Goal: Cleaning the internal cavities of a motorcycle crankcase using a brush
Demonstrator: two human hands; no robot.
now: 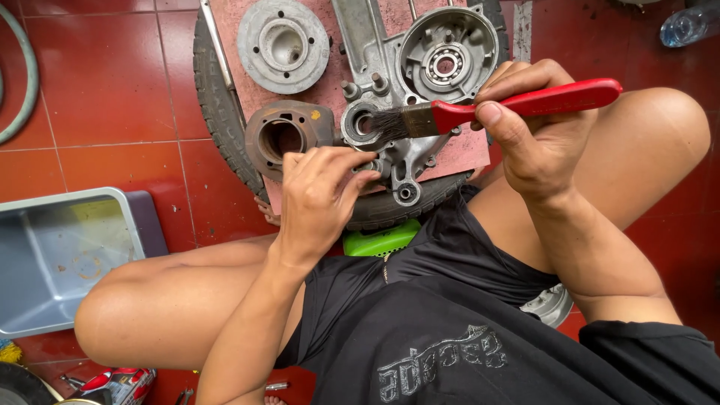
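1. Both hands work over a grey metal engine casing (pixel 405 112) in the head view. It lies on a pinkish board (pixel 457 150) set across a black tyre (pixel 217 97).
2. Closed round the red handle of a paintbrush (pixel 487 111), the right hand (pixel 529 131) holds it with the thumb along the near side and the fingers curled over the top.
3. Dark bristles of the paintbrush point left and touch the casing at a round opening near its lower middle.
4. Bent at the fingers, the left hand (pixel 319 199) pinches the lower edge of the casing, just below the bristles; whether it also holds some small part there I cannot tell.
5. On the board, a round bearing (pixel 447 64) sits in the casing's upper housing, well above the brush.
6. Left of the casing lies a cylinder block (pixel 285 139) with a wide bore, touching the left hand's fingertips or just beside them.
7. Above the cylinder block rests a round metal cover (pixel 283 45).
8. On the red tiled floor (pixel 112 112), a grey plastic tray (pixel 60 255) stands to the left of the person's knee.
9. Under the tyre, a green object (pixel 379 240) shows between the legs.
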